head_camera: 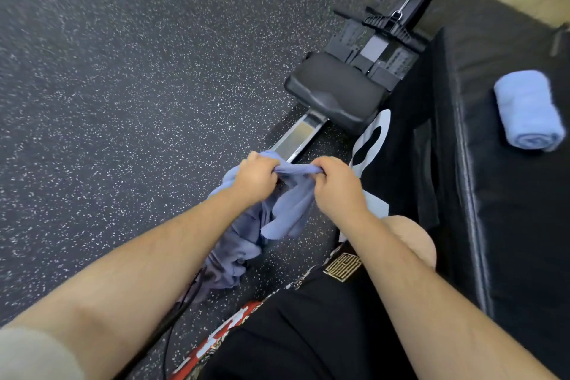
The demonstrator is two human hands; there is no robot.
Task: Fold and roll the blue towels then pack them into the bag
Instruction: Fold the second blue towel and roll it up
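Lower part of blue towel (290,210) is bunched, shadowed under L forearm (172,244); folds hard to read. L hand (256,177) & R hand (336,185): each grip clenched on its top edge, fingertips tucked out of view.

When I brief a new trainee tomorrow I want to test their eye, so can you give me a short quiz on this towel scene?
1. True or false: the rolled towel is being held in a hand.
2. The loose towel is held by: A one hand; B both hands; C no hand.
3. Fill in: ___ towel in view is already rolled.

Key
1. False: it lies untouched on the black pad.
2. B: the left hand and the right hand each clutch its bunched top edge, and the rest hangs down.
3. One.
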